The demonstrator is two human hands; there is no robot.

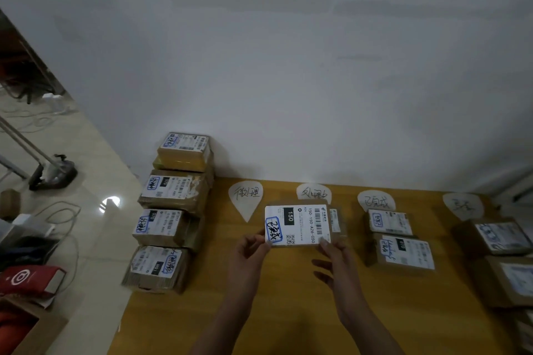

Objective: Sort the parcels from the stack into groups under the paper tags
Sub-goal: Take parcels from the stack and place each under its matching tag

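1 parcel point(297, 225) was held above the table point(288, 311), label up; the left hand point(251, 251) pinched its left edge and the right hand point(334, 259) its right edge.

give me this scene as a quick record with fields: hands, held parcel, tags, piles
held parcel: label printed 150, in front of the second tag
left hand: pinches its left edge
right hand: pinches its near right corner
table: wooden, four paper tags along the far edge
first tag: no parcel under it
second tag: one parcel, mostly hidden
third tag: two parcels
fourth tag: at least two parcels, cut off by the frame
unsorted stacks: along the table's left edge
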